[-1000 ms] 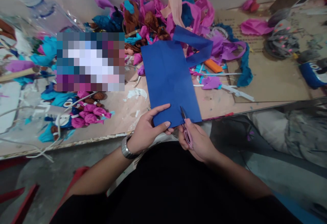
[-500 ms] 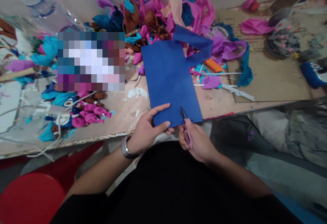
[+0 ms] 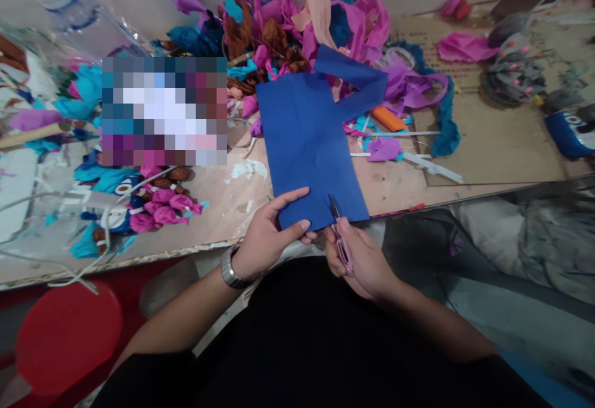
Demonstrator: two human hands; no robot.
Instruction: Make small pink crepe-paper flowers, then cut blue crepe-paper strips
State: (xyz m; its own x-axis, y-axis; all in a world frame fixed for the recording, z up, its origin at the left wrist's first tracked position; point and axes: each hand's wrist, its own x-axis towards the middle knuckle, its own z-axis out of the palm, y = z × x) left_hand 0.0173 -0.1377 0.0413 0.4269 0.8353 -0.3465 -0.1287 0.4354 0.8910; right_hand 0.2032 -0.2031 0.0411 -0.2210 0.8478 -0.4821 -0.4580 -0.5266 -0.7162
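A long folded sheet of dark blue paper (image 3: 309, 141) lies on the worktable (image 3: 218, 209), its near end over the table's front edge. My left hand (image 3: 267, 234) pinches that near end, thumb on top, a metal watch on the wrist. My right hand (image 3: 362, 259) is closed round small pink-handled scissors (image 3: 339, 237). The dark blades rest in the paper's near edge, just right of my left thumb. A narrower blue strip (image 3: 356, 76) curls off the sheet's far right corner.
Heaps of pink, purple, teal and brown crepe paper (image 3: 297, 23) crowd the back of the table. Small pink and blue paper bundles (image 3: 162, 200) lie at the left. A cardboard sheet (image 3: 488, 141) covers the right side. An orange tool (image 3: 388, 119) lies beside it. A red stool (image 3: 65, 333) stands below left.
The red stool has come into view at the lower left and shifted. Both hands, the scissors and the blue paper stay almost still.
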